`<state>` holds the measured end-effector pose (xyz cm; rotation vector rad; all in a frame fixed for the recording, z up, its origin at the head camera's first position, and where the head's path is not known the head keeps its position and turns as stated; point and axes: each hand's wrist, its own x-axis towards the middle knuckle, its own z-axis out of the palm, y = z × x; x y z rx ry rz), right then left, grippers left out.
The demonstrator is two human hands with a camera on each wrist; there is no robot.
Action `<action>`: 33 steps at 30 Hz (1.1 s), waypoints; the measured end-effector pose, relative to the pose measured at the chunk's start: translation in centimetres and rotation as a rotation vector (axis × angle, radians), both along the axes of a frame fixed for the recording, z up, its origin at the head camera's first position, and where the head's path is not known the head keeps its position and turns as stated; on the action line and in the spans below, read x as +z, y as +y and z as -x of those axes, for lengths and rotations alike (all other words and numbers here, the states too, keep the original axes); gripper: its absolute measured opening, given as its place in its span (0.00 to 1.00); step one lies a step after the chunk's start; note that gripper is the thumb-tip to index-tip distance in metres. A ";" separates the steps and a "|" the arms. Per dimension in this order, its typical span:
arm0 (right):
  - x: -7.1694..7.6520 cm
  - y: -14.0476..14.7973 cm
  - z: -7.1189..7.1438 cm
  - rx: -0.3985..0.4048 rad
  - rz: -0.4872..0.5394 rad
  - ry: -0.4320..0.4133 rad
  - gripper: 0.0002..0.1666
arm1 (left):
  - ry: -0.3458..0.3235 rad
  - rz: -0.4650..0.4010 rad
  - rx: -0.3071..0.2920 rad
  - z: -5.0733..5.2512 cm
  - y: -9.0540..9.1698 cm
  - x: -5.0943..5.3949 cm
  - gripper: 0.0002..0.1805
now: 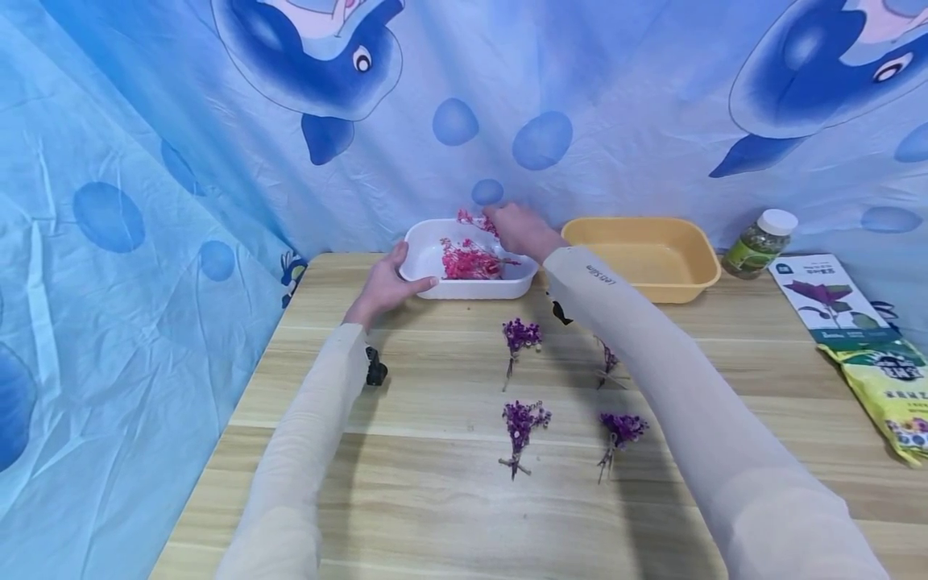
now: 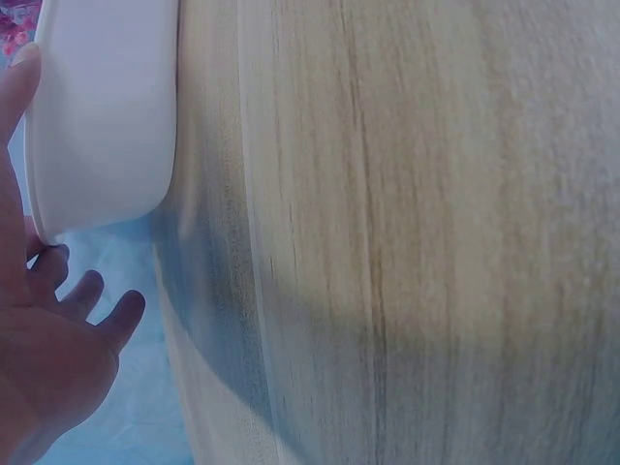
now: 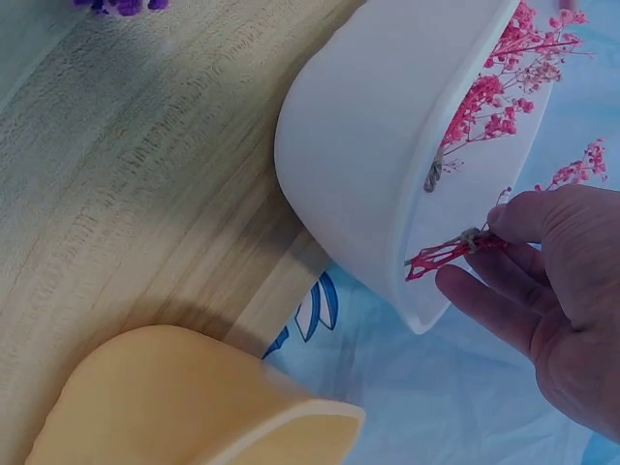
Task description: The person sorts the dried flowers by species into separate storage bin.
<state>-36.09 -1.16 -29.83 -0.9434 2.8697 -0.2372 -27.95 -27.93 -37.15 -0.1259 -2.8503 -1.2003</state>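
A white plastic basin (image 1: 474, 289) stands at the back of the table, with pink dried flowers (image 1: 467, 261) lying in it. My left hand (image 1: 382, 286) grips its left end; the thumb (image 2: 17, 87) lies on the near rim and the other fingers reach around the end wall. Over the basin's right end, my right hand (image 1: 518, 229) pinches a small bunch of pink dried flowers (image 3: 444, 256) by its tied stems, between thumb and fingers. The stem ends point toward the basin wall. Part of the held bunch is hidden behind the hand.
Right of the white basin stands a yellow basin (image 1: 641, 292). Several purple dried flower bunches (image 1: 520, 425) lie on the wooden table (image 1: 428, 499). At right are a lidded jar (image 1: 760, 244), a plant-picture packet (image 1: 826, 294) and a yellow bag (image 1: 880, 387). A blue curtain (image 1: 471, 64) hangs behind.
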 end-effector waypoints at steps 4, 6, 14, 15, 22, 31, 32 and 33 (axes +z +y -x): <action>-0.2 0.3 0.0 -0.021 0.027 0.012 0.35 | -0.003 -0.006 -0.009 0.3 0.2 0.0 0.62; -0.2 0.6 0.0 -0.029 0.042 0.012 0.35 | -0.001 -0.012 -0.016 0.3 0.3 0.0 0.63; 0.4 3.1 -0.7 -0.028 0.159 0.034 0.34 | -0.008 -0.008 -0.022 0.2 0.2 0.1 0.62; 0.6 3.7 -0.9 -0.019 0.184 0.049 0.33 | -0.008 -0.004 -0.020 0.2 0.2 0.2 0.62; 1.9 8.9 -3.0 0.001 0.359 0.077 0.30 | -0.013 0.038 -0.030 0.4 -0.7 0.6 0.63; 1.7 16.3 -6.2 -0.058 0.456 0.052 0.31 | -0.033 0.140 -0.039 0.1 -2.2 1.0 0.62; 1.6 17.2 -6.5 -0.068 0.469 0.053 0.30 | -0.036 0.145 -0.040 0.1 -2.4 1.1 0.63; 1.5 18.0 -6.8 -0.079 0.477 0.061 0.30 | -0.038 0.148 -0.041 0.0 -2.5 1.2 0.63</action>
